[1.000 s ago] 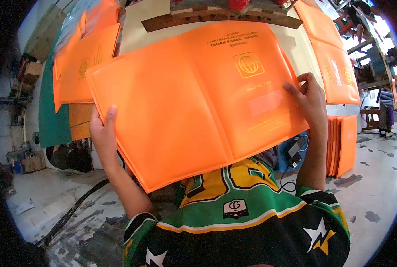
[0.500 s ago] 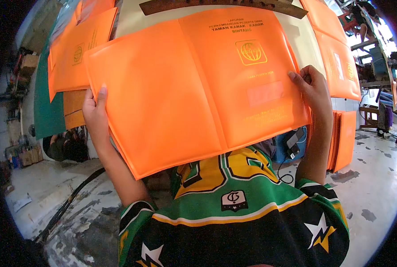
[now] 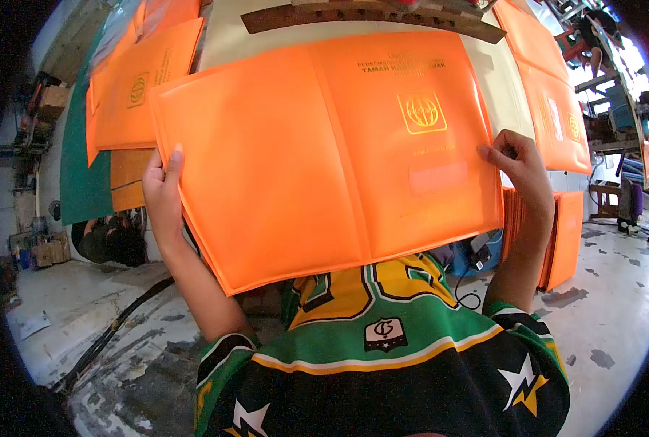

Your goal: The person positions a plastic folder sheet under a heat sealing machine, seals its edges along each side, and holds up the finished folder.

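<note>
An orange plastic report cover (image 3: 266, 167) is spread open in front of my chest, tilted, with a fold down its middle. Its right panel carries gold lettering, a globe emblem and a pale label window. My left hand (image 3: 164, 182) pinches the left edge, thumb on the face and fingers hidden behind. At the right edge, my right hand (image 3: 517, 156) grips the cover between thumb and curled fingers. Beyond the cover's top edge lies a dark metal bar (image 3: 375, 17) over a cream surface (image 3: 226, 36).
More orange covers (image 3: 139, 87) lie at the left on a green sheet (image 3: 84, 175), and others (image 3: 550, 109) at the right. An upright orange stack (image 3: 563, 240) stands below them. A black cable (image 3: 113, 335) crosses the floor. Another person (image 3: 113, 240) is partly visible at lower left.
The cover and both hands appear slightly lower and further right in view. The surroundings shift similarly. Both hands keep their hold.
</note>
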### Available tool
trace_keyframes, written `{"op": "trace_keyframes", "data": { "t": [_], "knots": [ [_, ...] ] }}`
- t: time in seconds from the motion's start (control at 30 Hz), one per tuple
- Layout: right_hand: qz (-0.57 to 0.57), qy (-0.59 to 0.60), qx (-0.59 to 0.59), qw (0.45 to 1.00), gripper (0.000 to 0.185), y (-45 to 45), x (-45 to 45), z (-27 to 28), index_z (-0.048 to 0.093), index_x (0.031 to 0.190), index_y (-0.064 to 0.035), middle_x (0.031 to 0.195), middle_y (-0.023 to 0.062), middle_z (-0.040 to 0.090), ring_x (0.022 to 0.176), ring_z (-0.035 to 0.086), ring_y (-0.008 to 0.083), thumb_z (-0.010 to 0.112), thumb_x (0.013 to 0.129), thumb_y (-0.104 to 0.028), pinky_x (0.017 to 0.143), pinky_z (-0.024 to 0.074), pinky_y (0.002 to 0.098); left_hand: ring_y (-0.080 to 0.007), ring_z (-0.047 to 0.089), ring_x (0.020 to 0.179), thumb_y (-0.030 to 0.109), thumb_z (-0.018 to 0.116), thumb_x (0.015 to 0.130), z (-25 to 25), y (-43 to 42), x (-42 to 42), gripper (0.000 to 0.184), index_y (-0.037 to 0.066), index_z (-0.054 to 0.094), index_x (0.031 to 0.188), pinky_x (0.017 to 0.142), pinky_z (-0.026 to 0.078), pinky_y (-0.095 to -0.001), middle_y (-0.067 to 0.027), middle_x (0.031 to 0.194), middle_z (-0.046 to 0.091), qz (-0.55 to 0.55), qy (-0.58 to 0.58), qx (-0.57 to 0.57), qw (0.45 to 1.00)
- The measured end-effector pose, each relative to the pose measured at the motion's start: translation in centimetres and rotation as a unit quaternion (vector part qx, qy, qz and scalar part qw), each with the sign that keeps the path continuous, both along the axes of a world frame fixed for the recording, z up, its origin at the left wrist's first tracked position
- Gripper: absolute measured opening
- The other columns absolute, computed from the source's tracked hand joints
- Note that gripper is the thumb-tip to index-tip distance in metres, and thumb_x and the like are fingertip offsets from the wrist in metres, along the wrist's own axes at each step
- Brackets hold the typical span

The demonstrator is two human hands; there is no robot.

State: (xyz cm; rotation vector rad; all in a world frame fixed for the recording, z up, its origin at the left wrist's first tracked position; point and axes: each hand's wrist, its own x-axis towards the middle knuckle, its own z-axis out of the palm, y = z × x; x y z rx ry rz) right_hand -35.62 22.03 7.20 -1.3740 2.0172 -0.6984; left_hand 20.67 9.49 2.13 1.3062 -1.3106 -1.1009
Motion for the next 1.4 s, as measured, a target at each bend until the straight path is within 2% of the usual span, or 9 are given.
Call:
{"op": "trace_keyframes", "data": {
  "t": [0.17, 0.27, 0.37, 0.47, 0.53, 0.77, 0.9, 1.0, 1.4],
  "knots": [
    [0.035, -0.053, -0.016, 0.998, 0.035, 0.7, -0.6, 0.2, 0.061, 0.083, -0.0047, 0.074, -0.0049, 0.050, 0.071, 0.043, 0.0101, 0.089, 0.088, -0.025, 0.064, 0.0344, 0.0318, -0.0110, 0.069, 0.108, 0.025, 0.066, 0.114, -1.0, 0.1, 0.8, 0.039, -0.004, 0.067, 0.139, 0.095, 0.055, -0.0283, -0.0070, 0.127, 0.075, -0.002, 0.026, -0.013, 1.000],
    [0.071, -0.036, -0.017, 0.997, 0.034, 0.5, -1.3, -0.2, 0.064, 0.088, -0.0037, 0.076, -0.0039, 0.053, 0.072, 0.047, 0.0097, 0.086, 0.094, -0.029, 0.065, 0.0379, 0.0311, -0.0113, 0.069, 0.108, 0.025, 0.067, 0.113, -1.0, 0.1, 0.9, 0.039, -0.003, 0.067, 0.139, 0.095, 0.055, -0.0287, -0.0071, 0.127, 0.075, 0.007, 0.040, -0.009, 0.999],
    [-0.003, -0.136, -0.009, 0.991, 0.033, -0.3, -0.8, -0.3, 0.068, 0.092, -0.0031, 0.078, -0.0022, 0.058, 0.074, 0.053, 0.0095, 0.081, 0.100, -0.033, 0.067, 0.0433, 0.0303, -0.0109, 0.069, 0.107, 0.026, 0.067, 0.113, -0.8, 0.5, 0.4, 0.038, -0.003, 0.067, 0.138, 0.093, 0.055, -0.0285, -0.0067, 0.126, 0.075, 0.017, 0.045, -0.007, 0.999],
    [-0.043, -0.115, -0.012, 0.992, 0.036, -1.6, 0.3, -0.3, 0.071, 0.096, -0.0017, 0.079, -0.0007, 0.063, 0.075, 0.058, 0.0103, 0.075, 0.105, -0.036, 0.068, 0.0478, 0.0308, -0.0102, 0.069, 0.106, 0.026, 0.067, 0.113, -0.9, 0.5, 0.4, 0.038, -0.002, 0.067, 0.138, 0.093, 0.055, -0.0280, -0.0063, 0.125, 0.075, 0.009, 0.025, -0.033, 0.999],
    [-0.037, -0.053, -0.121, 0.991, 0.036, -2.3, 0.7, -1.7, 0.071, 0.098, -0.0004, 0.077, -0.0006, 0.061, 0.072, 0.056, 0.0111, 0.076, 0.105, -0.036, 0.065, 0.0462, 0.0315, -0.0100, 0.068, 0.105, 0.026, 0.067, 0.113, -1.0, 0.6, 0.2, 0.037, -0.002, 0.067, 0.138, 0.092, 0.056, -0.0278, -0.0059, 0.124, 0.075, 0.014, 0.045, -0.025, 0.999],
    [-0.005, 0.017, -0.069, 0.997, 0.035, -3.0, -0.1, -1.9, 0.065, 0.097, -0.0003, 0.079, 0.0007, 0.058, 0.076, 0.052, 0.0095, 0.079, 0.103, -0.032, 0.065, 0.0431, 0.0311, -0.0097, 0.068, 0.104, 0.026, 0.066, 0.114, -1.8, 0.8, 0.5, 0.036, -0.002, 0.067, 0.137, 0.091, 0.056, -0.0275, -0.0052, 0.123, 0.075, 0.023, 0.056, -0.039, 0.997],
    [0.030, -0.084, -0.078, 0.993, 0.030, -1.9, 0.2, -1.1, 0.066, 0.103, 0.0011, 0.091, 0.0004, 0.066, 0.086, 0.058, 0.0096, 0.077, 0.105, -0.027, 0.076, 0.0490, 0.0304, -0.0087, 0.067, 0.102, 0.028, 0.067, 0.113, -1.1, 1.3, -0.8, 0.037, -0.001, 0.068, 0.136, 0.087, 0.055, -0.0270, -0.0049, 0.121, 0.075, 0.020, 0.088, -0.041, 0.995],
    [0.042, -0.186, -0.077, 0.979, 0.043, -1.2, -1.7, -2.1, 0.069, 0.136, 0.0060, 0.123, 0.0093, 0.078, 0.110, 0.070, 0.0162, 0.075, 0.104, -0.022, 0.097, 0.0548, 0.0336, -0.0076, 0.066, 0.098, 0.030, 0.068, 0.113, -1.7, 1.2, -0.4, 0.037, -0.001, 0.069, 0.133, 0.083, 0.055, -0.0262, -0.0032, 0.116, 0.075, 0.018, 0.086, -0.040, 0.995],
    [0.057, -0.230, -0.093, 0.967, 0.042, 0.0, -2.4, -2.0, 0.068, 0.137, 0.0046, 0.126, 0.0081, 0.078, 0.114, 0.071, 0.0156, 0.074, 0.104, -0.020, 0.100, 0.0551, 0.0341, -0.0060, 0.063, 0.092, 0.029, 0.067, 0.114, -1.3, 1.5, -1.0, 0.032, -0.001, 0.072, 0.126, 0.080, 0.053, -0.0256, 0.0006, 0.107, 0.073, 0.018, 0.070, -0.064, 0.995]
  ]
}}
